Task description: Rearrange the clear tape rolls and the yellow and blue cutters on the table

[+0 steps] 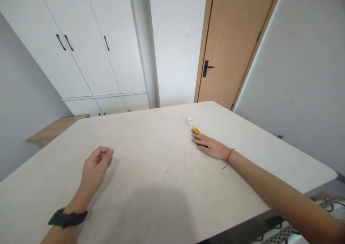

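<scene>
On the right half of the white table [151, 136], my right hand [208, 146] lies palm down with its fingers stretched out and apart. Beneath those fingers is a small yellow and blue object [197, 130]; most of it is covered, so its kind cannot be made out. Just beyond it stands a small round clear glass or plastic dish [190, 121]. My left hand [97, 165] is at the left of the table, its fingers curled and the thumb against the forefinger. Nothing shows in that hand.
A white cabinet [107, 71] with black handles stands behind the table at left, beside a low wooden surface [58, 128]. A wooden door [234, 39] is at the back right. Below the table's right front edge lie a spotted cloth [283, 235] and cables.
</scene>
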Motion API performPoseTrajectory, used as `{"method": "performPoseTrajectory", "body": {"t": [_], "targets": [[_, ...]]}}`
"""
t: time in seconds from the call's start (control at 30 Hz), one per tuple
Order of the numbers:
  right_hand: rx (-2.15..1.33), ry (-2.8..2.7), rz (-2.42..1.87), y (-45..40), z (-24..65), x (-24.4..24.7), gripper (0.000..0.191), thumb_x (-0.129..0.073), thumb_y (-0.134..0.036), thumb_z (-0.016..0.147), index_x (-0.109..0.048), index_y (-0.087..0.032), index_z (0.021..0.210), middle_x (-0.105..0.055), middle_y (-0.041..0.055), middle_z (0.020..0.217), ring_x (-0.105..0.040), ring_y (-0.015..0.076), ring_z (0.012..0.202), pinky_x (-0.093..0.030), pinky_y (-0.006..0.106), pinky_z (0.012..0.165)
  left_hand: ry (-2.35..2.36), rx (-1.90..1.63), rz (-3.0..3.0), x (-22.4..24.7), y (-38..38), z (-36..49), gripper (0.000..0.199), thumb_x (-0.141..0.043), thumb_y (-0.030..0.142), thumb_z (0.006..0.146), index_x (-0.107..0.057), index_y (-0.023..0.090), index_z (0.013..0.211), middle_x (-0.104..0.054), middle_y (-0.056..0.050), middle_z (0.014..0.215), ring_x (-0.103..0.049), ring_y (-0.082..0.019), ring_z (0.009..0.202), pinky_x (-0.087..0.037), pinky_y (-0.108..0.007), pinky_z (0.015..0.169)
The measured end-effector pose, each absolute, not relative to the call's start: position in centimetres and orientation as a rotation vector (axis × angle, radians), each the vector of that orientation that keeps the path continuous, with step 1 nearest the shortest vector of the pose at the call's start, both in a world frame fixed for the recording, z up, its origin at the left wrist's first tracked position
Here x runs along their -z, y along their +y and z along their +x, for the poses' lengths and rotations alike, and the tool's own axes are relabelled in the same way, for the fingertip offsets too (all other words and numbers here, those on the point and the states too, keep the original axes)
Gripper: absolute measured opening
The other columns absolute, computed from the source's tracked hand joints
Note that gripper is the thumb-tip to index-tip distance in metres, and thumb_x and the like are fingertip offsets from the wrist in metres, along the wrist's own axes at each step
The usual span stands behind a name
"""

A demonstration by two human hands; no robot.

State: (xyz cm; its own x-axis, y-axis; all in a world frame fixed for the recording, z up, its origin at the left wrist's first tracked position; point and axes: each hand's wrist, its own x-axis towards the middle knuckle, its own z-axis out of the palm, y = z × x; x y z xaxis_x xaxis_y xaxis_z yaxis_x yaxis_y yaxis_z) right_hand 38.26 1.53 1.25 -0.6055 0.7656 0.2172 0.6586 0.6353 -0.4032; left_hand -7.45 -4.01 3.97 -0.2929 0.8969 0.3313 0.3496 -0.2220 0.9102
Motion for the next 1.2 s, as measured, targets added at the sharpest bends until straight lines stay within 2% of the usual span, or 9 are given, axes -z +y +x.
{"method": "performPoseTrajectory", "body": {"t": [0.5,0.73,0.87,0.93,1.03,1.1,1.2], "targets": [[-0.409,-2.442,-1.097,1.5,38.3,-1.1,0.049,-0.045,-0.045,0.095,-0.049,-0.024,0.139,-0.041,0.0089,0.149,-0.033,0.0280,0.140,-0.022,0.051,0.117,1.576,-1.556,1.464,-4.3,-4.3,-7.1,0.028,-0.063,0.047,0.071,-0.053,0.022,0.069,-0.045,0.007,0.046,-0.038,-0.010,0.044,-0.032,-0.023,0.043],[-0.436,-2.431,-1.135,1.7,38.5,-1.0,0.051,-0.044,-0.046,0.095,-0.046,-0.025,0.141,-0.037,0.0101,0.151,-0.027,0.0286,0.142,-0.017,0.055,0.117,1.580,-1.543,1.479,-4.4,-4.2,-7.3,0.028,-0.062,0.047,0.072,-0.053,0.022,0.069,-0.044,0.007,0.046,-0.038,-0.010,0.044,-0.031,-0.023,0.042],[-0.368,-2.284,-1.043,0.9,37.3,-1.7,0.047,-0.050,-0.044,0.093,-0.053,-0.024,0.135,-0.042,0.0115,0.148,-0.029,0.0293,0.142,-0.019,0.056,0.116,1.561,-1.532,1.508,-4.1,-4.1,-7.1,0.028,-0.061,0.048,0.074,-0.053,0.021,0.069,-0.043,0.007,0.046,-0.037,-0.010,0.044,-0.031,-0.023,0.043],[-0.351,-2.168,-0.959,0.0,35.4,-2.7,0.038,-0.053,-0.041,0.091,-0.060,-0.024,0.124,-0.053,0.0122,0.138,-0.041,0.0282,0.134,-0.028,0.052,0.113,1.556,-1.505,1.550,-3.9,-4.1,-6.9,0.028,-0.060,0.048,0.075,-0.053,0.021,0.069,-0.043,0.007,0.047,-0.037,-0.010,0.045,-0.031,-0.022,0.044],[-0.438,-1.953,-0.869,-1.4,31.5,-4.6,0.025,-0.053,-0.041,0.091,-0.066,-0.023,0.103,-0.067,0.0097,0.110,-0.059,0.0237,0.107,-0.043,0.043,0.099,1.531,-1.462,1.601,-3.8,-4.2,-6.4,0.028,-0.059,0.047,0.077,-0.053,0.021,0.070,-0.043,0.007,0.048,-0.038,-0.010,0.045,-0.031,-0.022,0.045],[-0.551,-1.786,-0.847,-1.9,28.9,-5.9,0.024,-0.054,-0.044,0.090,-0.065,-0.022,0.089,-0.067,0.0062,0.091,-0.061,0.0205,0.089,-0.049,0.037,0.085,1.513,-1.463,1.609,-3.8,-4.3,-6.3,0.027,-0.058,0.046,0.078,-0.053,0.021,0.072,-0.043,0.007,0.049,-0.039,-0.010,0.046,-0.032,-0.022,0.045],[-0.709,-1.536,-0.830,-1.6,26.2,-7.2,0.029,-0.057,-0.048,0.087,-0.059,-0.022,0.073,-0.061,0.0016,0.072,-0.056,0.0164,0.071,-0.047,0.031,0.070,1.489,-1.499,1.584,-3.9,-4.4,-6.5,0.026,-0.057,0.045,0.080,-0.051,0.021,0.073,-0.043,0.007,0.049,-0.039,-0.010,0.046,-0.031,-0.022,0.045]]}}
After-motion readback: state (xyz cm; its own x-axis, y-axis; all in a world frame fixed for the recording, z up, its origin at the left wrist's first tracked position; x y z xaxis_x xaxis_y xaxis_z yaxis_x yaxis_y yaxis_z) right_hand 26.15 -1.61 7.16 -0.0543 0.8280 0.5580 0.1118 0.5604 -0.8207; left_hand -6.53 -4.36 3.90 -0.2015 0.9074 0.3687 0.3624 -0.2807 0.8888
